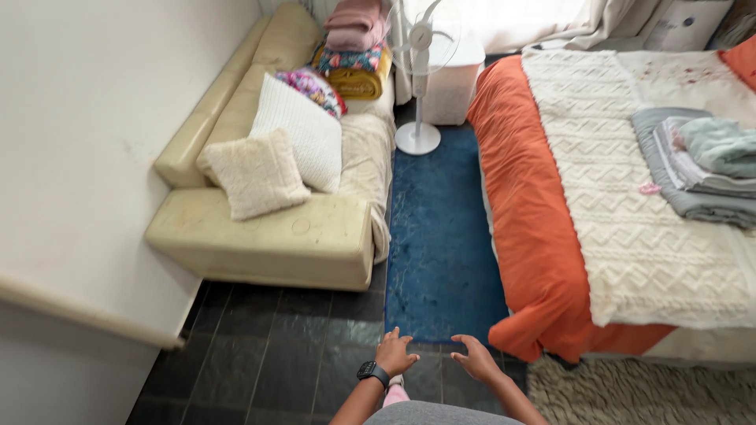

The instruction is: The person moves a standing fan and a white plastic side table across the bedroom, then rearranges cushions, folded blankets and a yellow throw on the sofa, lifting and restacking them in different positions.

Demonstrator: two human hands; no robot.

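Over the dark floor (pixel 276 354) w/ my left hand (pixel 393 354) & right hand (pixel 475 359) open, empty; nearest is the blue rug (pixel 441 236), prob soft, floppy, best grabbed by its near edge

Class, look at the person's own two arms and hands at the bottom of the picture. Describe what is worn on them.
The left hand has a black smartwatch with a dark band on its wrist. The right hand wears nothing: no watch or ring shows. Both forearms are bare, with no sleeves in view and no gloves.
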